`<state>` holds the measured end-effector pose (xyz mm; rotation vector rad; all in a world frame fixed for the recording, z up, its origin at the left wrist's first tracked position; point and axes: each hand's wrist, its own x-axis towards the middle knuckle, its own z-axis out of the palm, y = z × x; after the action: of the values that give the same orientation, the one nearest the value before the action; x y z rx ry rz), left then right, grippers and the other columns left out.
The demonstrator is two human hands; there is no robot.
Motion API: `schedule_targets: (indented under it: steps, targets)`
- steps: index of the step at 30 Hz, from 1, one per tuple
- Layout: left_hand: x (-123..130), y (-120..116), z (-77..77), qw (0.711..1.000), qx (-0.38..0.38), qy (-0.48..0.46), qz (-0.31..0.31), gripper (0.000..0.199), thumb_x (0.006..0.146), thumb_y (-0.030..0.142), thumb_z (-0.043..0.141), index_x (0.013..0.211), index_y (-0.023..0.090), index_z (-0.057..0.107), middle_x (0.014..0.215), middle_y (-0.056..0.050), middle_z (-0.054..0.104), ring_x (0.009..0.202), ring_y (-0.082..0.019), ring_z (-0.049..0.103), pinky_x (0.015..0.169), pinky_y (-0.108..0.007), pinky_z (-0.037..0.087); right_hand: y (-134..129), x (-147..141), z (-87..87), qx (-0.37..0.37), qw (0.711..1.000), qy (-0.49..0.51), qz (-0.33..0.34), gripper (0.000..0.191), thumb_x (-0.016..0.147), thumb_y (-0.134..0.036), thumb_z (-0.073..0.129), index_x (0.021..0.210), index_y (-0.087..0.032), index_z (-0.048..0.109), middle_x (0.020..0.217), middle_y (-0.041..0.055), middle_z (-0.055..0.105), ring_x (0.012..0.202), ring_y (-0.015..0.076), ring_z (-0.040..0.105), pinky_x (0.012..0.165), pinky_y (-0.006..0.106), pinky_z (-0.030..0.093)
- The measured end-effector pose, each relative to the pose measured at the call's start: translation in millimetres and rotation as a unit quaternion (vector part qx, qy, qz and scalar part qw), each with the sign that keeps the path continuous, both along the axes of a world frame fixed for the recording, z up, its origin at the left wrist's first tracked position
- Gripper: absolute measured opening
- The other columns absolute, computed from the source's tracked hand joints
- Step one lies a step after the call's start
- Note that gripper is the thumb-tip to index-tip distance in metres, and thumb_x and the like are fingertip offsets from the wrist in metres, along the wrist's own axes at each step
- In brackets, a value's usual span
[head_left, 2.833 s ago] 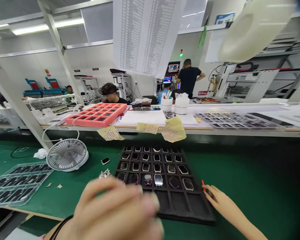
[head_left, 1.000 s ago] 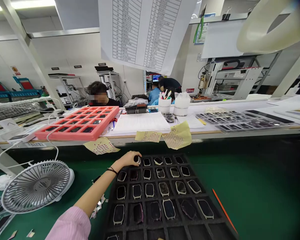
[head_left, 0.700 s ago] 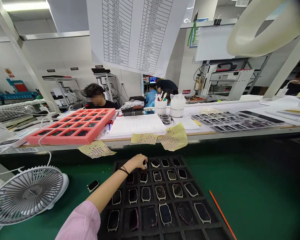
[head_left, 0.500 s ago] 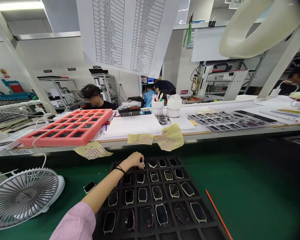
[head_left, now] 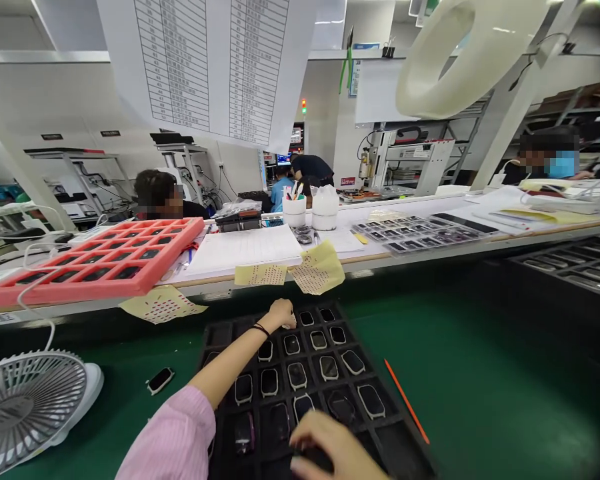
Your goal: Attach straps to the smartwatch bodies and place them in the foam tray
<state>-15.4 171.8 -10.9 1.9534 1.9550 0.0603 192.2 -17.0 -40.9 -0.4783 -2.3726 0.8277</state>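
My left hand (head_left: 281,313) reaches to the back row of a black foam tray (head_left: 395,433), its fingers closed at a light-framed watch (head_left: 290,323) that they mostly cover. Low in the view, my right hand (head_left: 325,443) hovers blurred above the front part of the tray, fingers curled and apart, with a dark patch between them that I cannot make out. Rows of watch cases with dark screens lie in the tray's compartments. One separate watch (head_left: 161,381) rests on the green mat (head_left: 480,373) to the left.
A white fan (head_left: 35,400) stands at the left and an orange stick (head_left: 407,400) lies right of the tray. On the shelf behind are a pink foam tray (head_left: 145,283), papers (head_left: 245,250) and clear trays (head_left: 420,233). Several people are beyond.
My right hand has come into view from below. My left hand has shifted one compartment to the right along the back row. The view has turned rightward.
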Motion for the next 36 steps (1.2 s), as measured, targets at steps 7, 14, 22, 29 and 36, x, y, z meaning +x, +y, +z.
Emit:
schedule_targets:
  steps: [7, 14, 22, 29, 36]
  targets:
    - [-22.1, -97.0, 38.9, 0.976, 0.163, -0.139, 0.035, 0.057, 0.064, 0.035, 0.079, 0.116, 0.019, 0.060, 0.106, -0.005, 0.069, 0.098, -0.023, 0.064, 0.087, -0.031, 0.048, 102.4, -30.3, 20.6, -0.350, 0.913, 0.171, -0.121, 0.038, 0.086, -0.046, 0.054, 0.113, -0.020, 0.056, 0.104, 0.0089, 0.062, 0.088, 0.0196, 0.067, 0.077, 0.038, 0.058]
    - [-28.0, -231.6, 44.1, 0.891, 0.210, -0.379, 0.136, 0.056, 0.058, 0.032, 0.082, 0.110, 0.020, 0.064, 0.098, -0.004, 0.069, 0.089, -0.022, 0.063, 0.081, -0.028, 0.049, 34.4, -80.6, 24.2, -0.405, 0.900, 0.162, 0.023, 0.037, 0.092, -0.046, 0.049, 0.117, -0.021, 0.060, 0.105, 0.0088, 0.068, 0.092, 0.0212, 0.068, 0.080, 0.038, 0.059]
    - [-30.1, -312.0, 0.7, 0.525, 0.074, -0.799, 0.284, 0.053, 0.054, 0.041, 0.086, 0.100, 0.021, 0.071, 0.099, -0.006, 0.068, 0.086, -0.018, 0.064, 0.073, -0.025, 0.053, -28.5, -87.9, 19.8, 0.043, 0.976, 0.193, 0.086, 0.041, 0.094, -0.021, 0.051, 0.134, -0.031, 0.050, 0.135, 0.0044, 0.055, 0.128, 0.0222, 0.048, 0.107, 0.043, 0.042]
    - [-31.1, -325.3, -16.9, 0.441, 0.024, -0.843, 0.306, 0.052, 0.050, 0.032, 0.090, 0.097, 0.019, 0.072, 0.097, -0.005, 0.071, 0.083, -0.016, 0.066, 0.072, -0.024, 0.055, -26.0, -93.1, 30.2, 0.087, 0.968, 0.190, 0.136, 0.046, 0.094, -0.008, 0.047, 0.136, -0.027, 0.047, 0.122, 0.0031, 0.065, 0.119, 0.0194, 0.057, 0.100, 0.042, 0.051]
    - [-19.2, -319.7, -28.3, 0.326, 0.013, -0.887, 0.325, 0.035, 0.050, 0.029, 0.091, 0.077, 0.017, 0.073, 0.085, -0.003, 0.073, 0.081, -0.015, 0.067, 0.076, -0.025, 0.055, -25.9, -93.0, 19.1, 0.135, 0.965, 0.176, 0.142, 0.054, 0.092, -0.001, 0.043, 0.141, -0.023, 0.040, 0.132, 0.0064, 0.058, 0.127, 0.0204, 0.049, 0.106, 0.047, 0.044]
